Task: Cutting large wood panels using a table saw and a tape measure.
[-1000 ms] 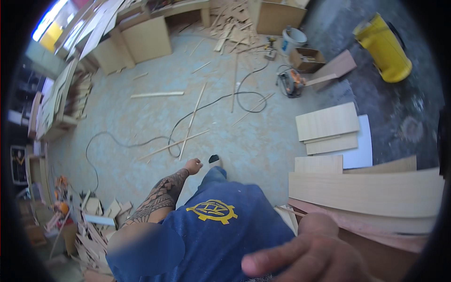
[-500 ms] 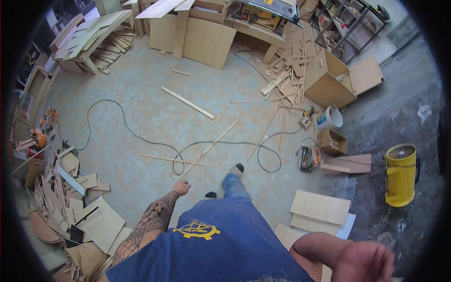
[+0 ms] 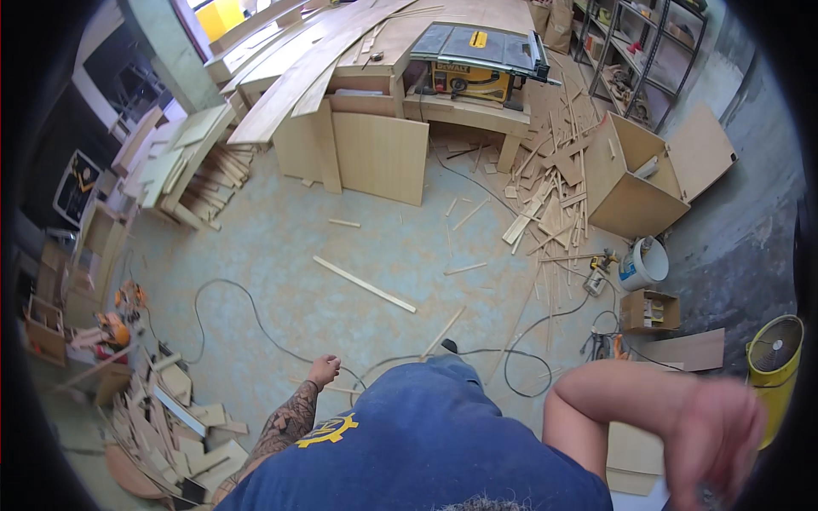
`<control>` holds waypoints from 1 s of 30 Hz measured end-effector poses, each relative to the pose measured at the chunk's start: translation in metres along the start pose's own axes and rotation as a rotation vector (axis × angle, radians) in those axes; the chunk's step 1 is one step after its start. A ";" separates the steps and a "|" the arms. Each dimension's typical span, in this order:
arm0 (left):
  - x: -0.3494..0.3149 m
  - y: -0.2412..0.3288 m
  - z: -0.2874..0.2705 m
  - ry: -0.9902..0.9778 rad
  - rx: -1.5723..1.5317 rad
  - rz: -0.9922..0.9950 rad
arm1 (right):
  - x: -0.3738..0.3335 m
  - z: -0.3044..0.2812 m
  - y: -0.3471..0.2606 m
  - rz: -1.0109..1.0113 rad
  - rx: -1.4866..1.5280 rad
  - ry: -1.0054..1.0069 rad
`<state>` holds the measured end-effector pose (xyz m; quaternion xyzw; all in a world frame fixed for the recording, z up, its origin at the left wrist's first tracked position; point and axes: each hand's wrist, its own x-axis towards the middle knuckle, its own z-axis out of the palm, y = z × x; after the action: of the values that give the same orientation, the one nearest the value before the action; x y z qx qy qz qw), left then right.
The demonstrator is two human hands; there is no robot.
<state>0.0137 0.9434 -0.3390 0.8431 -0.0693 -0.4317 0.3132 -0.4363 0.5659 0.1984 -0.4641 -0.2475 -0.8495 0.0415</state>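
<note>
Your left hand (image 3: 324, 371) loosely half-open; right hand (image 3: 720, 430) blurred, cannot tell grip. One thin black cable (image 3: 223, 280), one straight pale wooden strip (image 3: 365, 284) on dusty floor (image 3: 264, 234).

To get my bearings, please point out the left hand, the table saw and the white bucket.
Left hand (image 3: 325, 371), head view: back of the hand.
Table saw (image 3: 477, 55), head view: its flat top.
White bucket (image 3: 631, 270), head view: its outer side wall.

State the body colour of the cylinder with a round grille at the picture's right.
Yellow; the cylinder shows best in the head view.
</note>
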 end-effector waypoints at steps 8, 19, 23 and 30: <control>0.098 0.099 -0.001 0.082 -0.161 -0.126 | -0.364 -0.039 0.161 1.886 -0.047 0.122; 0.408 0.281 0.023 -0.406 0.795 0.254 | -0.574 -0.078 0.295 1.814 -0.800 -1.615; 0.535 0.459 0.028 -0.185 0.613 0.262 | -0.626 -0.123 0.338 2.049 -0.808 -1.701; 0.621 0.810 0.080 -0.230 0.094 0.471 | -0.702 -0.185 0.455 2.504 -0.813 -0.764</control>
<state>0.4601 0.0227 -0.3220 0.7628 -0.3187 -0.4361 0.3555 -0.0448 -0.0289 -0.2787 -0.5580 0.6019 -0.0769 0.5660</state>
